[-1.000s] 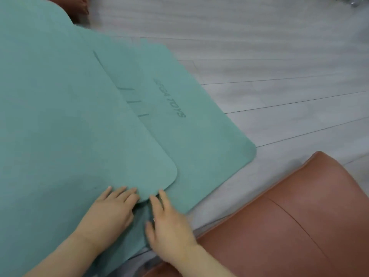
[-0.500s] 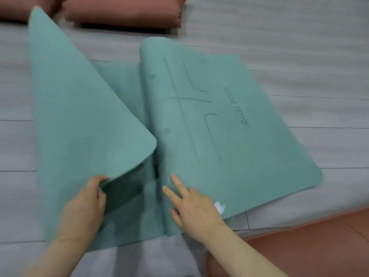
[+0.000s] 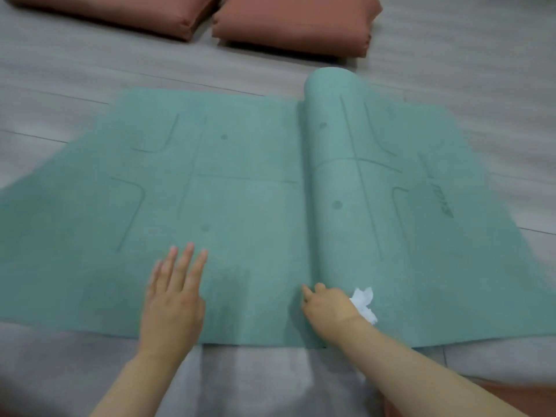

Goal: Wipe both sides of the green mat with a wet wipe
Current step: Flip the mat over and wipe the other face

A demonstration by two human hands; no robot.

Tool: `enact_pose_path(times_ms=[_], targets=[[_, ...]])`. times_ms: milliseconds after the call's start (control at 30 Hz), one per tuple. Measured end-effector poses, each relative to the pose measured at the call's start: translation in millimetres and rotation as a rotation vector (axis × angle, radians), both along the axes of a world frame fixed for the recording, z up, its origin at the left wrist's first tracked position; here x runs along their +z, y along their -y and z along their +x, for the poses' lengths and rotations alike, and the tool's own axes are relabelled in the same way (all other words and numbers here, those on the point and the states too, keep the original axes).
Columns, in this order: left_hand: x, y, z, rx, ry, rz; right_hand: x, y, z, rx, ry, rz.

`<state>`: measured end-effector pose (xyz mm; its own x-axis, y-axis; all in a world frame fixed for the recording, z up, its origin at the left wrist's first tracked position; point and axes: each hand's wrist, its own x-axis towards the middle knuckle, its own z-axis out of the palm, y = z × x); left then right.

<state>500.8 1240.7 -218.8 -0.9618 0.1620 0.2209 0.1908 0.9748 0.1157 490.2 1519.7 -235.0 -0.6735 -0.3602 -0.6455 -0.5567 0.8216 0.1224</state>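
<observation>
Green mat (image 3: 240, 206) lies spread across the grey wood-look floor (image 3: 481, 70) in front of you, its printed side up with alignment lines, dots and a dark logo near the right end. A raised fold or roll runs across it from the far edge to the near edge, right of the middle, so the mat is not lying fully flat there. Your left hand (image 3: 173, 299) rests flat on the mat close to its near edge, palm down, fingers straight and slightly spread. Your right hand (image 3: 326, 305) sits at the near foot of the raised fold, fingers curled in against the mat, with a crumpled white wet wipe (image 3: 364, 302) bunched at the outer side of the hand; you appear to be holding it, though the exact grip is hidden under the hand. Both forearms reach in from the bottom of the view. Two reddish-brown cushions (image 3: 294, 22) lie side by side on the floor beyond the far edge of the mat, apart from it.
</observation>
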Motion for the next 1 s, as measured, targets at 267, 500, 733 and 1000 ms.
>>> enact_pose_path(times_ms=[267,500,733,1000], targets=[[-73,-122,12,-0.460,0.695,-0.262,6,-40,-5,-0.401,-0.251,0.140],[-93,-145,16,-0.501,0.710,-0.218,16,-117,-8,-1.027,-0.265,0.105],[-94,-179,6,-0.543,0.642,-0.138,25,-145,-1,-1.009,-0.296,0.095],[-110,-209,20,-0.703,0.633,-0.151,119,-234,35,-1.410,-0.352,0.184]])
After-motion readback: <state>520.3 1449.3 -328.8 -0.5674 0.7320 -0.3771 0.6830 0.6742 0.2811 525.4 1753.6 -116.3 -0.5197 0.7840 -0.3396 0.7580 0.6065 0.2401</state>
